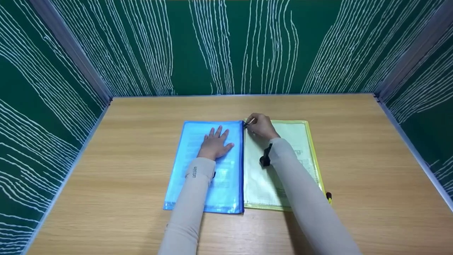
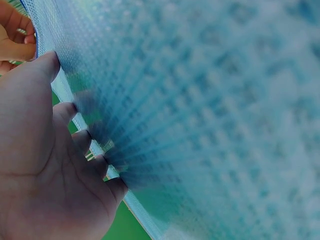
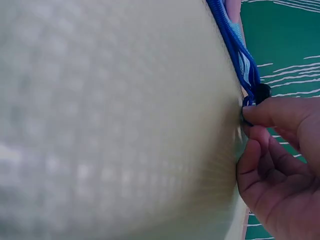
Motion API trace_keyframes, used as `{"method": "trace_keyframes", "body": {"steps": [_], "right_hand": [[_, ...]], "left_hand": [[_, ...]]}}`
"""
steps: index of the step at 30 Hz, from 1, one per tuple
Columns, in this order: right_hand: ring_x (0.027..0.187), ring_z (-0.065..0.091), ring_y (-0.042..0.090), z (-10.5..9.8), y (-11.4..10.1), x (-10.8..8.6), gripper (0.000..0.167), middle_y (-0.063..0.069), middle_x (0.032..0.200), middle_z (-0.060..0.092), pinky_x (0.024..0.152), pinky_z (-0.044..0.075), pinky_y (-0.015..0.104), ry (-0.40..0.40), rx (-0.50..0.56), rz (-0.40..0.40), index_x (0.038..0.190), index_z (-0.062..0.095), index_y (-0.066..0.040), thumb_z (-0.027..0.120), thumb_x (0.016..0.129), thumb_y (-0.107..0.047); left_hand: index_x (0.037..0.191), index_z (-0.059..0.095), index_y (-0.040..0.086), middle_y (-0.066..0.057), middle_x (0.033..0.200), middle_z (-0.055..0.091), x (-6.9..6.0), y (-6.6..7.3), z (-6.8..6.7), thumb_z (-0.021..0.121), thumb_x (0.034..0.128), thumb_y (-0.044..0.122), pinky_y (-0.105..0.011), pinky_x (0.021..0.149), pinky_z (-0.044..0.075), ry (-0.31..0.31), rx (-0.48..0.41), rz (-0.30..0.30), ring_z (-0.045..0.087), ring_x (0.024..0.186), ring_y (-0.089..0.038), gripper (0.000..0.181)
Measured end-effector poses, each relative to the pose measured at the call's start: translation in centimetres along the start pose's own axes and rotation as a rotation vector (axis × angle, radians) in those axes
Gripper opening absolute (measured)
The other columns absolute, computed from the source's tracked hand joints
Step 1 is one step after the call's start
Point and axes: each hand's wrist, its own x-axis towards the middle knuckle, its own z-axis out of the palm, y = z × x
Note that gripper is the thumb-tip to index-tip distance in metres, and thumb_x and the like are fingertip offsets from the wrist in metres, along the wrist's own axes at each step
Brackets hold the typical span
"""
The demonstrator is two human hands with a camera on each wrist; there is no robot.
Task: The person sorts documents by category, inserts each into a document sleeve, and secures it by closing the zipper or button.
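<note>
A translucent blue zip document pouch (image 1: 226, 184) with printed paper inside lies flat on the table. My left hand (image 1: 214, 144) rests on its upper half, fingers spread; the left wrist view shows the fingertips against its mesh surface. Along the right edge of the pouch runs a dark blue zipper (image 1: 243, 173). At this zipper's far end, my right hand (image 1: 262, 125) pinches the dark zipper pull (image 3: 262, 92) between thumb and fingers. Beneath that hand lies a yellow-edged zip document pouch (image 1: 258, 184), also with paper in it, beside the blue one.
Both pouches lie on a wooden table (image 1: 106, 170). A dark and yellow zipper pull (image 1: 329, 197) sticks out at the yellow pouch's right edge. Green panels with white lines (image 1: 237, 46) stand around the table's back and sides.
</note>
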Motion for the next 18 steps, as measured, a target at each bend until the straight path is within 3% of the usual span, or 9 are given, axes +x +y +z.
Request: {"method": "trace_keyframes", "body": {"steps": [9, 13, 18], "right_hand": [[0.070, 0.056, 0.015, 0.18, -0.18, 0.21, 0.017, 0.008, 0.092, 0.065, 0.057, 0.047, 0.022, -0.017, -0.032, -0.020, 0.106, 0.066, -0.009, 0.065, 0.089, -0.007], [0.080, 0.056, 0.019, 0.37, -0.36, 0.28, 0.019, 0.010, 0.098, 0.065, 0.067, 0.048, 0.027, -0.012, -0.061, -0.065, 0.106, 0.066, -0.008, 0.064, 0.089, -0.004], [0.092, 0.058, 0.023, 0.67, -0.30, 0.26, 0.023, 0.011, 0.105, 0.069, 0.085, 0.049, 0.037, 0.008, -0.124, -0.180, 0.104, 0.072, -0.007, 0.063, 0.084, 0.001]], "left_hand": [[0.156, 0.012, 0.025, -0.003, 0.163, -0.001, -0.05, 0.09, -0.14, 0.033, 0.0998, 0.055, -0.050, 0.121, 0.005, -0.006, -0.017, -0.003, -0.003, 0.150, -0.030, 0.067], [0.156, 0.012, 0.025, -0.003, 0.163, -0.001, -0.01, 0.04, -0.14, 0.033, 0.0995, 0.055, -0.050, 0.121, 0.005, -0.010, -0.020, -0.007, -0.003, 0.150, -0.030, 0.067], [0.156, 0.012, 0.025, -0.003, 0.163, 0.000, 0.18, -0.07, -0.04, 0.033, 0.0999, 0.055, -0.051, 0.121, 0.007, -0.015, 0.002, 0.004, -0.002, 0.150, -0.030, 0.066]]}}
